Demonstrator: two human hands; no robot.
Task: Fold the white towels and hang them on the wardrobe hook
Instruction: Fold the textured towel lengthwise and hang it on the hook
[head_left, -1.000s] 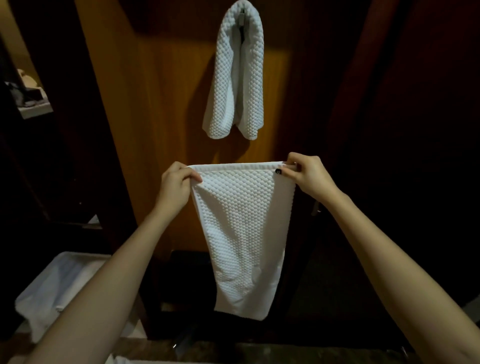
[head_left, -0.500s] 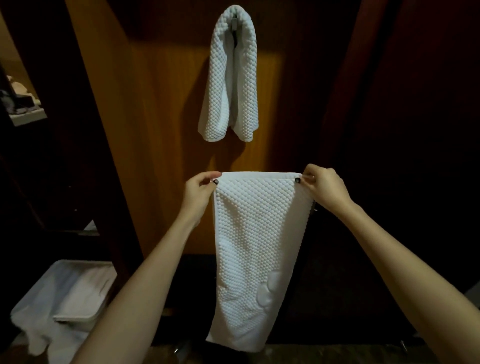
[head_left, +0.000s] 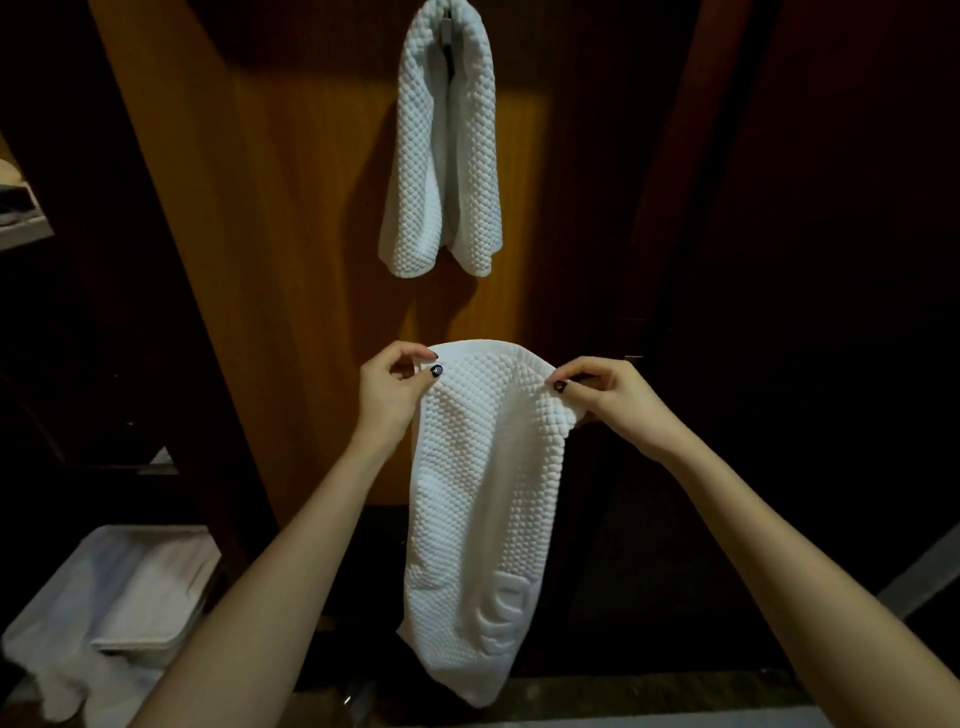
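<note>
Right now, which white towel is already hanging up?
The upper towel, draped over the hook on the wooden panel. The lower towel is pinched at its top edge by the left hand and right hand.

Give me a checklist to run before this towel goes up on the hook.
1. Grip of left hand on held towel, top edge pinched: ok.
2. Grip of right hand on the other top corner: ok.
3. Held towel clear of hung towel, with bare wardrobe panel between them: ok.
4. Hook free: not ok, the hung towel drapes over it.
5. Room on the hook for a second towel: cannot tell.
</note>
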